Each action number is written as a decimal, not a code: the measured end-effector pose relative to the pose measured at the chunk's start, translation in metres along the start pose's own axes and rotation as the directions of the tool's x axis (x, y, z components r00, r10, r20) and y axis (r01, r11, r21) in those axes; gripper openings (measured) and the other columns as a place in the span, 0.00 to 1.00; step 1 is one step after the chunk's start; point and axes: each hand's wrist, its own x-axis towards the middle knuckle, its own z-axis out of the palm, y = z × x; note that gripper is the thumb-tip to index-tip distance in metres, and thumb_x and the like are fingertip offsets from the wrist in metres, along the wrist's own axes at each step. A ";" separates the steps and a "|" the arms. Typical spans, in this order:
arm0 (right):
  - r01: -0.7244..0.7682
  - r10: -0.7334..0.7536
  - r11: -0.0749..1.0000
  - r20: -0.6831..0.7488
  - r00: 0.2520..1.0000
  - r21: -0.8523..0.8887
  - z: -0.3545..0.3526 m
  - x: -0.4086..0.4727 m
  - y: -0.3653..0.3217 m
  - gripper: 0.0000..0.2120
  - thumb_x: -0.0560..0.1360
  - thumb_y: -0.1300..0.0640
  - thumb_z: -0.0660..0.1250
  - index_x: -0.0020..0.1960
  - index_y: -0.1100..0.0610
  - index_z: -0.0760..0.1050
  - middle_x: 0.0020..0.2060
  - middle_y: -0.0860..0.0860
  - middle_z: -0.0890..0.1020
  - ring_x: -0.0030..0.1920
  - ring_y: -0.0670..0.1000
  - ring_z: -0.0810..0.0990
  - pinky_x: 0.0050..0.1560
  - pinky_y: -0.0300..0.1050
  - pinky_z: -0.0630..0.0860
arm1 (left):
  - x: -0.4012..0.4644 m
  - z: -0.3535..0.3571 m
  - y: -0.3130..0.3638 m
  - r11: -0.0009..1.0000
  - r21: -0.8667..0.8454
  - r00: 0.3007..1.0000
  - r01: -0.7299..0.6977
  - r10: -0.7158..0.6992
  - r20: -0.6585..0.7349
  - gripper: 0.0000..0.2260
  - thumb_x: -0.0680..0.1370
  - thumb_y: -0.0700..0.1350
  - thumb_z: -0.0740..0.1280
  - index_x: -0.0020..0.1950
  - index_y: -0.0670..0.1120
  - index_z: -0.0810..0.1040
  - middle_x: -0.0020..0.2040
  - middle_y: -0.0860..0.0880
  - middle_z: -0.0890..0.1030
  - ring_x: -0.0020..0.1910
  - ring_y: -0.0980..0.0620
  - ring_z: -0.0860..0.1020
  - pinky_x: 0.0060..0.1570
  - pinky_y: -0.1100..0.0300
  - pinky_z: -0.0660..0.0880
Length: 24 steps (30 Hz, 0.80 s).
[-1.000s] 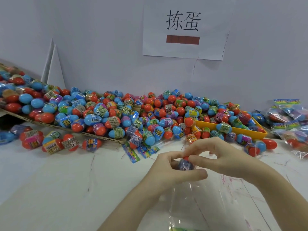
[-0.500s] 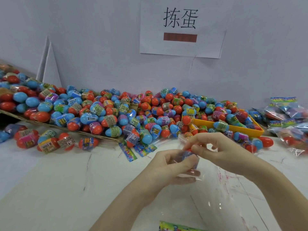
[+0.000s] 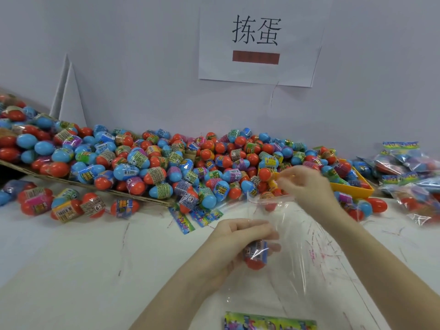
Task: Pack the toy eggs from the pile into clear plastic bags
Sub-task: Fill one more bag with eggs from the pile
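Observation:
A big pile of blue and red toy eggs (image 3: 166, 163) with printed wrap labels runs along the wall. My left hand (image 3: 235, 244) grips one toy egg (image 3: 256, 257), red end down, through a clear plastic bag (image 3: 297, 246). My right hand (image 3: 307, 184) is raised over the pile's front edge and pinches the bag's upper rim. The bag hangs between both hands, and its printed header card (image 3: 270, 323) shows at the bottom edge.
A yellow tray (image 3: 357, 190) of eggs sits behind my right hand. Filled bags (image 3: 409, 172) lie at the far right. Loose eggs (image 3: 62, 206) and printed cards (image 3: 195, 216) lie on the white table. A paper sign (image 3: 258, 41) hangs on the wall.
My hands have separated: the left dropped toward me with the egg inside the bag, and the right lifted the bag's rim toward the pile. The bag is stretched open.

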 end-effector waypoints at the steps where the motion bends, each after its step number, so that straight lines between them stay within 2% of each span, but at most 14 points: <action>1: -0.012 0.027 0.983 0.080 0.996 -0.181 0.007 0.005 0.007 0.11 0.73 0.58 0.68 0.56 0.56 0.76 0.51 0.50 0.80 0.48 0.47 0.78 0.46 0.36 0.74 | 0.000 0.000 0.000 1.000 0.009 1.000 0.004 -0.004 -0.004 0.06 0.73 0.40 0.68 0.49 0.41 0.79 0.44 0.44 0.85 0.40 0.49 0.84 0.41 0.60 0.79; 2: 0.006 0.050 0.950 0.172 0.984 -0.313 0.014 0.009 0.016 0.17 0.71 0.57 0.70 0.59 0.57 0.75 0.55 0.51 0.79 0.53 0.50 0.76 0.52 0.40 0.73 | 0.001 -0.001 -0.001 1.000 0.029 1.000 0.004 -0.004 -0.009 0.06 0.74 0.40 0.68 0.50 0.42 0.79 0.44 0.46 0.85 0.40 0.50 0.84 0.41 0.59 0.79; 4: -0.015 0.094 0.933 0.204 0.975 -0.360 0.025 0.012 0.025 0.21 0.69 0.56 0.73 0.61 0.56 0.73 0.58 0.51 0.77 0.56 0.52 0.75 0.54 0.43 0.71 | 0.001 -0.002 -0.002 0.998 0.062 1.000 -0.005 0.007 -0.026 0.07 0.74 0.41 0.68 0.51 0.43 0.79 0.43 0.47 0.85 0.40 0.51 0.84 0.43 0.59 0.79; 8: -0.031 0.031 0.957 -0.006 1.000 -0.289 0.033 0.010 0.030 0.19 0.69 0.56 0.73 0.57 0.57 0.73 0.48 0.49 0.79 0.46 0.48 0.75 0.44 0.39 0.72 | 0.001 -0.004 -0.001 0.997 0.050 0.996 -0.059 0.062 -0.066 0.08 0.73 0.40 0.69 0.51 0.43 0.78 0.44 0.47 0.85 0.41 0.50 0.84 0.41 0.60 0.80; 9: -0.018 0.001 0.979 -0.082 0.997 -0.205 0.031 0.009 0.029 0.18 0.69 0.57 0.73 0.56 0.57 0.73 0.43 0.47 0.78 0.42 0.45 0.76 0.39 0.34 0.71 | 0.001 -0.004 0.000 0.996 0.044 0.994 -0.074 0.077 -0.075 0.09 0.72 0.41 0.70 0.51 0.43 0.79 0.43 0.47 0.85 0.41 0.50 0.84 0.41 0.60 0.80; 11: -0.025 0.044 0.994 -0.182 0.982 0.105 0.017 0.003 0.017 0.15 0.68 0.58 0.74 0.51 0.54 0.71 0.39 0.45 0.77 0.37 0.41 0.76 0.31 0.28 0.70 | 0.001 -0.004 0.002 0.993 0.048 0.989 -0.111 0.116 -0.098 0.10 0.71 0.41 0.70 0.51 0.43 0.78 0.43 0.47 0.85 0.41 0.51 0.84 0.40 0.61 0.80; 13: 0.024 0.073 0.895 -0.199 0.977 0.445 -0.004 -0.003 0.000 0.15 0.65 0.54 0.74 0.47 0.53 0.72 0.38 0.45 0.81 0.37 0.41 0.79 0.31 0.28 0.72 | 0.001 -0.003 0.003 0.987 0.068 0.982 -0.145 0.152 -0.112 0.09 0.72 0.41 0.69 0.52 0.44 0.78 0.43 0.48 0.85 0.41 0.51 0.84 0.39 0.62 0.80; 15: 0.126 -0.033 0.796 -0.166 0.986 0.592 -0.024 -0.015 -0.019 0.15 0.60 0.49 0.74 0.44 0.50 0.76 0.34 0.42 0.82 0.35 0.39 0.80 0.32 0.28 0.73 | 0.001 -0.003 0.003 0.982 0.087 0.977 -0.169 0.178 -0.114 0.08 0.73 0.40 0.69 0.52 0.45 0.78 0.43 0.48 0.85 0.40 0.52 0.84 0.38 0.63 0.79; 17: 0.229 -0.229 0.828 -0.064 0.971 0.512 -0.032 -0.028 -0.037 0.10 0.63 0.50 0.75 0.42 0.49 0.79 0.35 0.42 0.83 0.36 0.39 0.80 0.35 0.28 0.74 | 0.000 -0.001 0.004 0.974 0.106 0.973 -0.199 0.209 -0.097 0.10 0.73 0.40 0.69 0.53 0.45 0.78 0.44 0.48 0.85 0.41 0.51 0.84 0.39 0.64 0.79; 18: 0.290 -0.317 0.873 0.005 0.948 0.393 -0.032 -0.034 -0.043 0.07 0.66 0.48 0.73 0.42 0.48 0.80 0.36 0.42 0.83 0.37 0.40 0.80 0.37 0.29 0.74 | -0.001 -0.001 0.004 0.969 0.109 0.970 -0.221 0.230 -0.080 0.12 0.71 0.41 0.70 0.54 0.44 0.78 0.45 0.47 0.85 0.41 0.51 0.83 0.39 0.64 0.79; 20: 0.392 -0.389 0.920 0.124 0.913 0.004 -0.029 -0.039 -0.047 0.15 0.66 0.35 0.65 0.43 0.43 0.79 0.34 0.41 0.80 0.40 0.40 0.75 0.44 0.30 0.67 | -0.002 0.001 0.004 0.959 0.108 0.962 -0.262 0.268 -0.047 0.17 0.67 0.44 0.71 0.55 0.44 0.78 0.46 0.47 0.85 0.42 0.51 0.84 0.38 0.65 0.78; 21: 0.419 -0.392 0.886 0.161 0.906 -0.199 -0.027 -0.039 -0.047 0.21 0.63 0.30 0.57 0.45 0.42 0.77 0.33 0.39 0.77 0.40 0.39 0.71 0.45 0.34 0.61 | -0.003 0.002 0.005 0.954 0.114 0.958 -0.278 0.284 -0.031 0.19 0.65 0.46 0.71 0.55 0.44 0.78 0.47 0.47 0.85 0.42 0.51 0.84 0.38 0.65 0.78; 22: 0.426 -0.387 0.839 0.179 0.905 -0.339 -0.026 -0.039 -0.048 0.27 0.60 0.29 0.50 0.48 0.41 0.76 0.33 0.37 0.73 0.41 0.38 0.67 0.45 0.37 0.56 | -0.004 0.002 0.005 0.948 0.130 0.955 -0.291 0.296 -0.015 0.20 0.65 0.46 0.71 0.56 0.44 0.78 0.47 0.48 0.85 0.43 0.51 0.84 0.39 0.65 0.78; 24: 0.433 -0.376 0.767 0.215 0.901 -0.474 -0.027 -0.038 -0.050 0.31 0.60 0.29 0.45 0.53 0.38 0.75 0.36 0.36 0.71 0.43 0.41 0.62 0.43 0.40 0.51 | -0.004 0.002 0.005 0.938 0.164 0.951 -0.304 0.309 -0.001 0.16 0.67 0.43 0.71 0.55 0.45 0.78 0.47 0.50 0.85 0.44 0.52 0.83 0.40 0.65 0.78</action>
